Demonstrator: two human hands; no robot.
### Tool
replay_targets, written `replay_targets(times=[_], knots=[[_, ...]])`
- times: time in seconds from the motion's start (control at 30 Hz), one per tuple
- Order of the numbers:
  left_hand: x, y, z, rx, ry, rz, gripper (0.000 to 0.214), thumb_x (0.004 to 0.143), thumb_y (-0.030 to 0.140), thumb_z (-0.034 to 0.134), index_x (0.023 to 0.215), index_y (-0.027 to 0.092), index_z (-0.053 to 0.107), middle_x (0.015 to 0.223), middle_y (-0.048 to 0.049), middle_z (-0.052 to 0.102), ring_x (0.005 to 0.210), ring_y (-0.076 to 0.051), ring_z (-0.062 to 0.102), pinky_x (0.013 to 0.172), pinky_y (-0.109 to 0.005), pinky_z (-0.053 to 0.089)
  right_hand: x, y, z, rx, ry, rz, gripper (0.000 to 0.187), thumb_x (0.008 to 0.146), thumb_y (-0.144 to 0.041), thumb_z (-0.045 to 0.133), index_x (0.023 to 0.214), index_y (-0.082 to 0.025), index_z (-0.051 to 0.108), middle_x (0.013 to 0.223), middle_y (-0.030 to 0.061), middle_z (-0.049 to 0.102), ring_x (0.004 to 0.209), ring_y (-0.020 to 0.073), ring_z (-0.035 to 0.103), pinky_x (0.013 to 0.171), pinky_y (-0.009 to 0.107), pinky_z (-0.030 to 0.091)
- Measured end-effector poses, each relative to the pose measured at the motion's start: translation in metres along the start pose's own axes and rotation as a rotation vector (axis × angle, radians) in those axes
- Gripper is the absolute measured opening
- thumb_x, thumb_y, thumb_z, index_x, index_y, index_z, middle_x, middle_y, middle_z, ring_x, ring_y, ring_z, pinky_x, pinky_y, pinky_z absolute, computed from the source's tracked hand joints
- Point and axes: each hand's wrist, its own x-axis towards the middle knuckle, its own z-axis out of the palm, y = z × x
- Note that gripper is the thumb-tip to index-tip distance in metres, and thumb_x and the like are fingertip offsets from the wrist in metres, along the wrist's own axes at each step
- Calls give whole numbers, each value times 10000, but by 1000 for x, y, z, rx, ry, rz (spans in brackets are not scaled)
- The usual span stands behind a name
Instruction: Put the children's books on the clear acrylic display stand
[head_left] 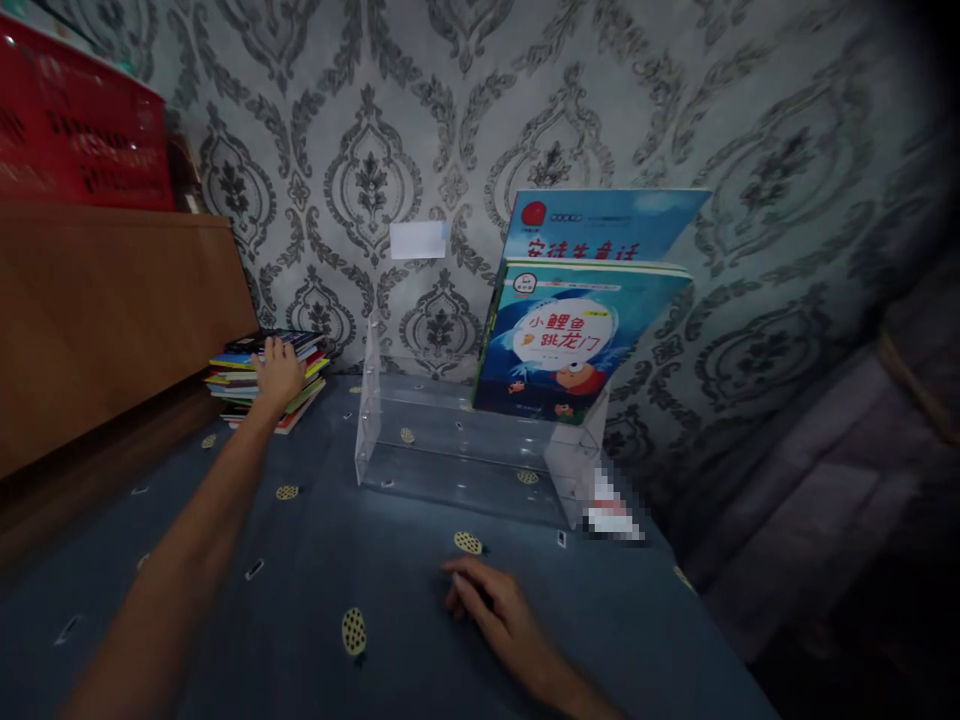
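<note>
My left hand (281, 375) reaches to a stack of books (304, 395) at the back left, its fingers laid over the dark-covered book (244, 343) on top. I cannot see a grip under any book there. Near the front, my right hand (487, 605) rests low over the tablecloth, holding nothing, with its fingers loosely bent and partly apart. Behind it stands a clear acrylic book rack (450, 475). Picture books lean at the rack's right end: a blue-green one with a red fish (559, 350) in front, and a taller blue one (600, 222) behind.
A blue tablecloth (300, 600) with pineapple prints covers the table. On the left, a wooden cabinet (112, 320) bears a red basket (82, 130). Patterned wallpaper (450, 120) rises behind the rack. Grey fabric (795, 470) hangs beyond the right table edge.
</note>
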Motion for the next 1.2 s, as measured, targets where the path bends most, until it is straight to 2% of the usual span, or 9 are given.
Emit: replay_targets(times=[0.2, 0.37, 0.53, 0.7, 0.87, 0.93, 1.03, 1.1, 1.2], knots=[[46, -8, 14, 53, -106, 58, 648, 954, 364, 360, 1498, 13, 382, 1601, -292, 338, 1541, -407, 185, 1164, -717, 169, -1, 4, 0, 6, -7, 38, 590, 992, -682, 370, 1066, -195, 695, 789, 64, 706, 719, 199, 671, 723, 329, 541], [64, -14, 27, 104, -179, 37, 632, 946, 439, 371, 1412, 30, 495, 1499, -342, 454, 1458, -467, 335, 1078, -796, 225, -1, 8, -1, 39, -3, 53, 575, 985, -689, 378, 1045, -208, 686, 774, 54, 694, 705, 195, 655, 719, 330, 537], [61, -20, 27, 180, -167, 68, 629, 961, 500, 328, 1306, 30, 564, 1414, -348, 529, 1369, -467, 444, 1075, -781, 243, 0, 5, -4, 44, -31, 96, 551, 990, -670, 391, 1044, -208, 687, 796, 63, 700, 730, 200, 657, 729, 332, 528], [44, -27, 12, 246, -160, 102, 628, 969, 488, 305, 1233, 2, 602, 1277, -362, 615, 1217, -491, 565, 1056, -766, 263, 1, -1, -5, 29, -27, 82, 556, 992, -666, 387, 1049, -213, 705, 820, 75, 710, 745, 204, 654, 754, 347, 525], [30, -36, -1, 354, -116, 209, 592, 978, 458, 302, 1220, 15, 611, 1200, -346, 648, 1143, -475, 609, 1023, -683, 353, 0, 2, -4, 34, -28, 81, 559, 988, -673, 385, 1056, -213, 696, 815, 73, 703, 739, 208, 649, 726, 349, 528], [30, -39, -4, 401, -116, 245, 546, 966, 428, 345, 1236, 34, 609, 1235, -329, 635, 1177, -468, 590, 1010, -650, 387, -1, 3, -4, 34, -27, 79, 564, 984, -680, 387, 1045, -210, 693, 811, 72, 699, 738, 207, 648, 723, 346, 527], [35, -42, -3, 433, -147, 214, 516, 950, 416, 382, 1245, 71, 627, 1316, -311, 600, 1232, -469, 556, 977, -613, 440, 0, 1, -4, 41, -31, 76, 559, 990, -670, 386, 1052, -203, 687, 815, 71, 695, 741, 202, 644, 728, 338, 524], [40, -43, -2, 431, -168, 180, 517, 956, 395, 361, 1232, 58, 639, 1317, -316, 600, 1194, -460, 589, 940, -586, 477, 0, 0, -4, 51, -34, 77, 564, 993, -668, 383, 1056, -195, 683, 819, 71, 692, 743, 197, 641, 733, 335, 524], [46, -45, -1, 416, -200, 193, 508, 968, 323, 315, 1185, 6, 648, 1214, -332, 647, 1088, -436, 657, 908, -563, 501, -1, -1, -4, 58, -35, 85, 579, 990, -670, 390, 1070, -176, 680, 828, 72, 684, 749, 191, 639, 753, 334, 527]])
